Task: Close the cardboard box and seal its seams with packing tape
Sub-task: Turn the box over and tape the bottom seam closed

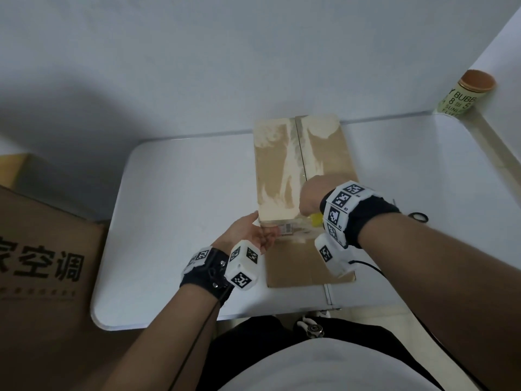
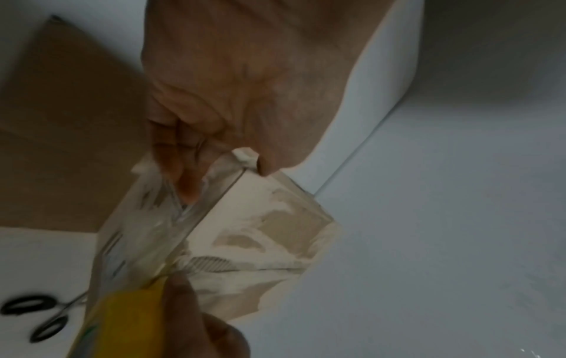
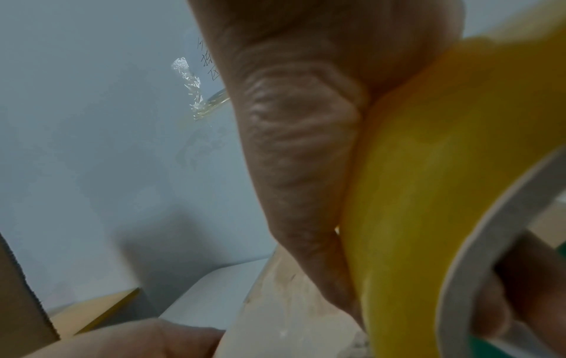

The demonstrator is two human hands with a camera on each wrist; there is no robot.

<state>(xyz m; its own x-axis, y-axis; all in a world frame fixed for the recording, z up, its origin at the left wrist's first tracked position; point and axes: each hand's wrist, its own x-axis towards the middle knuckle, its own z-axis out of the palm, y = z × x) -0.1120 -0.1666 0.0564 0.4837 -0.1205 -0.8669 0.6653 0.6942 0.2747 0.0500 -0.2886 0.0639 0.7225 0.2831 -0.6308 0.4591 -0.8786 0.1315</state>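
The closed cardboard box [image 1: 282, 165] lies lengthwise on the white table [image 1: 183, 193], its top seam running away from me. Its top shows torn pale patches [image 2: 269, 218]. My left hand [image 1: 253, 232] braces the near left corner, thumb at the top edge, fingers [image 2: 180, 169] pressing clear tape [image 2: 147, 230] against the near end face. My right hand [image 1: 313, 196] grips the yellow tape roll [image 1: 315, 218] at the near top edge by the seam. In the right wrist view the roll [image 3: 428, 193] fills the right side, fingers curled round and through it.
A flat cardboard sheet [image 1: 296, 266] lies under the box's near end. Black-handled scissors [image 1: 420, 217] lie on the table to the right. A large printed carton [image 1: 42, 249] stands on the floor at left. A lidded canister [image 1: 468, 94] stands at far right.
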